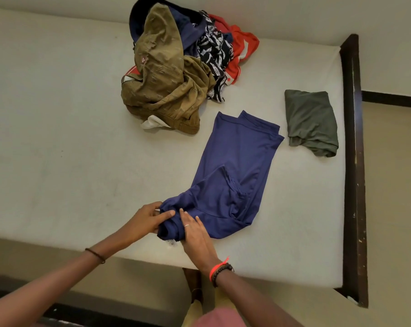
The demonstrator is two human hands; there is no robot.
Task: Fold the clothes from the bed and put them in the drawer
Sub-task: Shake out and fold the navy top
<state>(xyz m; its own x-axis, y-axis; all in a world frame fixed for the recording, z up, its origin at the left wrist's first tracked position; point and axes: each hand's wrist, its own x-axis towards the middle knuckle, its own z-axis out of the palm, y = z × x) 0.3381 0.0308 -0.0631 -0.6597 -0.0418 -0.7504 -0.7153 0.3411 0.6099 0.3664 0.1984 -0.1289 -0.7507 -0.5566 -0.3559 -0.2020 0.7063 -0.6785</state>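
A blue shirt point(235, 171) lies folded lengthwise on the white mattress point(58, 149), running from the near edge toward the far right. My left hand point(145, 220) grips its bunched near end, thumb over the cloth. My right hand point(195, 234) lies on the same end with straight fingers pressing the fabric down. A folded grey-green garment point(310, 121) rests to the right of the shirt. A loose pile of clothes point(176, 62) sits at the back: an olive piece on top, with dark blue, black-and-white patterned and red pieces behind it.
The dark wooden bed frame point(353, 161) runs along the mattress's right end, with a beige floor beyond. The wall is just behind the pile. My legs stand against the near edge of the bed. No drawer is in view.
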